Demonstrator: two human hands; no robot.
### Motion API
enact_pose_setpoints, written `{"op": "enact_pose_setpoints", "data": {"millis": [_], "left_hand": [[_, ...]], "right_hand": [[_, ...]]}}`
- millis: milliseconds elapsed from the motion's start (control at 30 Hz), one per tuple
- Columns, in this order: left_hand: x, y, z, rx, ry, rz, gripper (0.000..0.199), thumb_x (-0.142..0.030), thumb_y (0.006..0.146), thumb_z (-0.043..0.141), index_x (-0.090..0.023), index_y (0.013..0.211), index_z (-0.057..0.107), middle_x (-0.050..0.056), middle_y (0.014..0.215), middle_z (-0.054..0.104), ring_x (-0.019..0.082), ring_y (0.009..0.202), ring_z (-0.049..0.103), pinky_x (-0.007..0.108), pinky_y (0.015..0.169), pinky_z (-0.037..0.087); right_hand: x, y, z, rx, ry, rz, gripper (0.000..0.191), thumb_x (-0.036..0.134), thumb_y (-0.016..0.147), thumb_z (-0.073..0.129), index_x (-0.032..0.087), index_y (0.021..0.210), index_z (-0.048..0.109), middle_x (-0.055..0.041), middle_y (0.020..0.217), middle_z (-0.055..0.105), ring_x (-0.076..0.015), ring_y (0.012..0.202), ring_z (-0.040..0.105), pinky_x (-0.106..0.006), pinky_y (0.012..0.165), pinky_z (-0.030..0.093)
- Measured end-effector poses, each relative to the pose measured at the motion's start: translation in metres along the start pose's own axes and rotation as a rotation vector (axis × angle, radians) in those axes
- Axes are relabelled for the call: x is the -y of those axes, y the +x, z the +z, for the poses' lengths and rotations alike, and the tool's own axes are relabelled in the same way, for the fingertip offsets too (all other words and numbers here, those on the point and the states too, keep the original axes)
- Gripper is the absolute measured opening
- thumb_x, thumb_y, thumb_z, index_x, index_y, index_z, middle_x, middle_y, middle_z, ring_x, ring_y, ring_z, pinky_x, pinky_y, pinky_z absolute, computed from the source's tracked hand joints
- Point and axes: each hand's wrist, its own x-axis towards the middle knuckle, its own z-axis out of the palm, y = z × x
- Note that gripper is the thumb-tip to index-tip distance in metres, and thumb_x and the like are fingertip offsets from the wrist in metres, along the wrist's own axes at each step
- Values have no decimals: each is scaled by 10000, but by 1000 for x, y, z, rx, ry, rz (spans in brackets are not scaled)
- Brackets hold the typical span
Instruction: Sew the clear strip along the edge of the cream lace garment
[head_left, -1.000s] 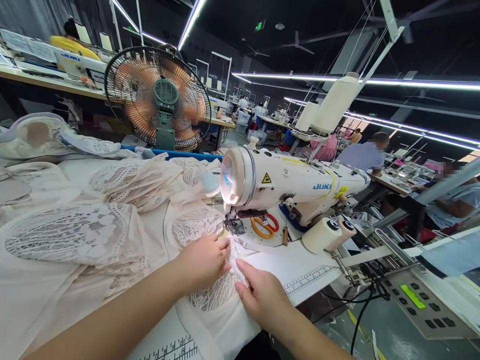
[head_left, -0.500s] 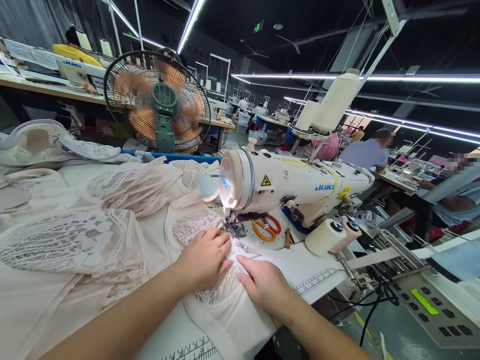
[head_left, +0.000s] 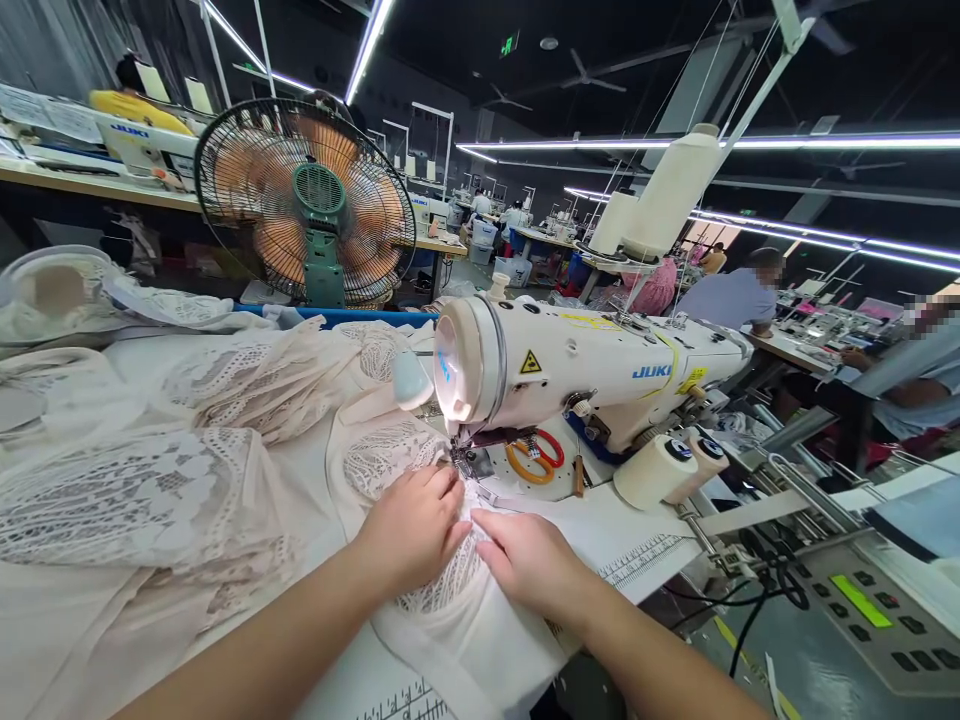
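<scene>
An off-white lace garment [head_left: 450,585] lies beneath the needle area of a white JUKI sewing machine [head_left: 555,355]. My left hand [head_left: 412,525] presses on the lace just left of the presser foot [head_left: 463,460], its fingers bent and close together, with cloth gathered between them and the thumb. Close beside it, my right hand [head_left: 529,560] pinches the garment's edge between thumb and forefinger; the other fingers are curled under and partly hidden. The machine's lamp lights the cloth at the needle. The needle tip itself is too small to make out.
More lace pieces [head_left: 135,495] are heaped on the left. Scissors with orange and red handles [head_left: 531,462] and a wooden-handled tool [head_left: 578,474] lie under the machine arm. Thread cones [head_left: 654,470] stand right. A fan [head_left: 319,195] is behind; a control panel [head_left: 862,610] sits lower right.
The view has shifted slightly. My hands keep their hold beside the presser foot, with the left thumb now nearer the right fingertips. The lace garment has shifted a little under them.
</scene>
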Motion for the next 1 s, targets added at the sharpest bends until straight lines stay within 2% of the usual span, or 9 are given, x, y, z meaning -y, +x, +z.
{"op": "enact_pose_setpoints", "data": {"millis": [167,267,400,567,833,1000], "left_hand": [[-1,0,-3,7,5,-13,311,-270,917,476,-95,1120,635,141,1158,604,296,1025,570,455,874,506],[-1,1,-6,23,23,-19,340,-278,928,456,-88,1154,624,153,1180,601,305,1046,564,458,893,496],[-1,3,-7,38,38,-25,371,-286,936,450,-80,1201,607,167,1209,594,314,1084,553,461,915,486],[1,2,-7,47,32,-27,387,-282,946,431,-64,1220,594,173,1222,588,317,1096,547,466,915,483],[5,2,-10,40,55,-36,342,-275,936,446,-90,1164,621,161,1185,610,318,1055,574,469,893,485],[5,1,-17,85,50,-51,320,-284,938,438,-105,1120,630,147,1172,614,315,1045,575,471,896,481]], "right_hand": [[0,1,-1,-24,-28,-21,252,239,946,450,176,1130,611,-62,1010,684,-254,935,629,-306,682,406],[-2,3,-1,-39,-40,-23,239,235,930,463,180,1105,617,-59,974,687,-244,900,631,-300,639,375],[-2,5,-1,-48,-32,-20,270,246,924,470,190,1150,606,-61,986,685,-242,906,625,-296,634,362],[1,6,-4,-27,-65,-12,221,246,940,474,176,1089,620,-63,933,682,-236,870,622,-297,626,356],[3,11,-4,-35,-20,-3,334,263,949,465,185,1255,573,-80,1060,670,-259,986,614,-305,741,427],[0,4,-4,-83,-46,-10,270,257,935,460,187,1141,619,-61,935,673,-234,873,615,-293,643,382]]}}
